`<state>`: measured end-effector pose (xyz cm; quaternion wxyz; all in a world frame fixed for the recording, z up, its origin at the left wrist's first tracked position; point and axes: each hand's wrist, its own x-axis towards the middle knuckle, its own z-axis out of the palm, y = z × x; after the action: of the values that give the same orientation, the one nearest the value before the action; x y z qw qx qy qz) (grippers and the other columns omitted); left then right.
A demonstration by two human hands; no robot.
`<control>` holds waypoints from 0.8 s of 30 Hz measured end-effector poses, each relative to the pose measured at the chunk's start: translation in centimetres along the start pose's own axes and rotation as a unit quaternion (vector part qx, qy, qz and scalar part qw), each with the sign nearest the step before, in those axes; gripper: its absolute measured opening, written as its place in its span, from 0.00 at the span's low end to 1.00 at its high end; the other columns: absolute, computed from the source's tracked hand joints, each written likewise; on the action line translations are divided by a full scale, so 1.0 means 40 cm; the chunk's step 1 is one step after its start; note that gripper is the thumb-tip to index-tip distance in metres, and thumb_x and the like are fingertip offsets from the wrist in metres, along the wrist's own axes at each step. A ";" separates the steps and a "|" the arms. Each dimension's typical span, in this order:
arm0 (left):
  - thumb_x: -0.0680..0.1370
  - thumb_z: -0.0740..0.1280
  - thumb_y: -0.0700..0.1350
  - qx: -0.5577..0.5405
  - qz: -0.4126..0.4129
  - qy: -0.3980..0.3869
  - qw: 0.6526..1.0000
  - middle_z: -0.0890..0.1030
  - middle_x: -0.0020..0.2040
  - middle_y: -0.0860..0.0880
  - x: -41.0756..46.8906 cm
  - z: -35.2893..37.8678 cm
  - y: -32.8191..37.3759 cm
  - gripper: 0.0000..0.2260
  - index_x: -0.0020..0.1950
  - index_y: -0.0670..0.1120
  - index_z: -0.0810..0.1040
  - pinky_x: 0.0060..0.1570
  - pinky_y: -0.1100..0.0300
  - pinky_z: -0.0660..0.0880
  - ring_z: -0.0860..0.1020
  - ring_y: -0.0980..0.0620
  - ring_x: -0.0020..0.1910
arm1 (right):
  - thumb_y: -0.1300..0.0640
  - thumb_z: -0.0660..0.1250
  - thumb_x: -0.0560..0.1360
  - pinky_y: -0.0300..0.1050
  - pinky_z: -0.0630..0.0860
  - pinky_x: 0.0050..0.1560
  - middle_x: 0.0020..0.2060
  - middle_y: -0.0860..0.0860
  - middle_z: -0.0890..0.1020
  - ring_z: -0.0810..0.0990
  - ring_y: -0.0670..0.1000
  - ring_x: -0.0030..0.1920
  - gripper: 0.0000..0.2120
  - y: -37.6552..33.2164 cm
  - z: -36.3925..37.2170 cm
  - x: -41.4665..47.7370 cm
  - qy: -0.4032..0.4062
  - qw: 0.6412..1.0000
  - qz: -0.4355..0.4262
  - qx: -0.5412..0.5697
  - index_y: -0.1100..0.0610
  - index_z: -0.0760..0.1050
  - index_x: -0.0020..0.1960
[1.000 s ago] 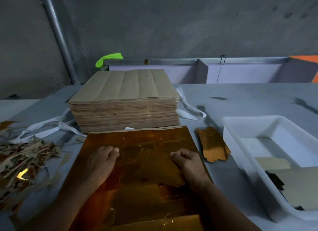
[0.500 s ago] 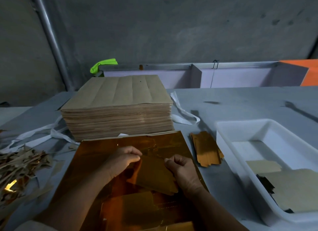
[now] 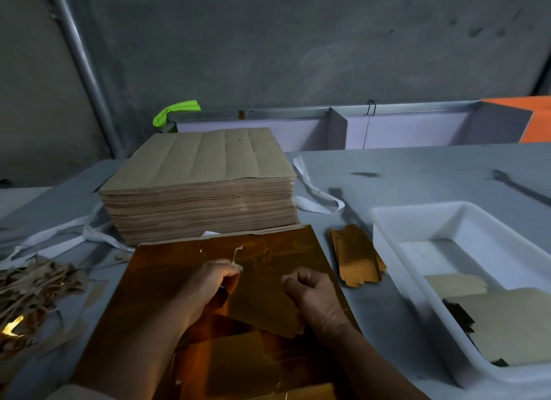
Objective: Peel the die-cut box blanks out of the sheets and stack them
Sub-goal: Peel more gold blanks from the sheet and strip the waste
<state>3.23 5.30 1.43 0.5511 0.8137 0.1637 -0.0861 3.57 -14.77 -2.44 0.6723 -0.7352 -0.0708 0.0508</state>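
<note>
A shiny gold die-cut sheet [image 3: 167,283] lies flat on the table in front of me. A gold box blank [image 3: 262,307] is lifted partly out of its middle, leaving a cut-out gap behind it. My left hand [image 3: 211,283] pinches the blank's left edge. My right hand [image 3: 310,289] grips its right edge. A small stack of peeled gold blanks [image 3: 354,256] lies just right of the sheet. A tall pile of brown sheets [image 3: 199,185] stands behind the gold sheet.
A white plastic tub [image 3: 417,218] with brown card pieces [image 3: 512,325] sits at the right. Scrap strips [image 3: 32,292] are heaped at the left, with white straps [image 3: 59,235] beside the pile. A grey wall and low partition close off the back.
Both hands moved in from flat on the sheet to pinch the blank. The blank has lifted further out of the sheet, and a gap now shows above it.
</note>
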 end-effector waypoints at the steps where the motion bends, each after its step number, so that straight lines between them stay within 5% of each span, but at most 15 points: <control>1: 0.81 0.60 0.44 -0.003 -0.001 0.001 1.000 0.76 0.45 0.44 0.002 0.000 -0.002 0.09 0.50 0.44 0.80 0.40 0.57 0.68 0.74 0.47 0.43 | 0.58 0.68 0.78 0.43 0.71 0.37 0.27 0.46 0.74 0.73 0.46 0.32 0.19 0.000 0.000 0.000 -0.001 1.000 0.001 0.000 0.51 0.72 0.30; 9: 0.76 0.66 0.44 -0.085 -0.024 0.070 0.994 0.78 0.53 0.44 0.011 -0.018 -0.011 0.06 0.41 0.46 0.80 0.55 0.47 0.68 0.74 0.43 0.55 | 0.61 0.67 0.78 0.39 0.70 0.33 0.26 0.46 0.73 0.71 0.45 0.29 0.18 -0.002 -0.006 0.001 0.002 0.999 0.010 0.032 0.53 0.71 0.30; 17: 0.81 0.59 0.44 -0.014 0.019 0.029 0.999 0.81 0.49 0.47 0.012 -0.006 -0.023 0.11 0.47 0.47 0.81 0.48 0.54 0.69 0.77 0.48 0.50 | 0.58 0.65 0.79 0.48 0.70 0.39 0.29 0.50 0.72 0.71 0.54 0.36 0.17 0.004 -0.017 0.005 0.069 0.985 0.033 0.155 0.54 0.71 0.31; 24: 0.78 0.61 0.37 -0.012 0.049 0.002 0.999 0.77 0.58 0.49 0.009 0.000 -0.007 0.16 0.61 0.54 0.75 0.60 0.50 0.69 0.75 0.47 0.58 | 0.51 0.63 0.81 0.50 0.72 0.40 0.32 0.48 0.74 0.73 0.53 0.36 0.15 0.009 -0.013 0.011 0.103 0.986 0.041 0.122 0.53 0.72 0.38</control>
<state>3.47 5.44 1.07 0.5641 0.8141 0.1263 -0.0553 4.11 -15.23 -2.76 0.7578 -0.6514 0.0360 0.0103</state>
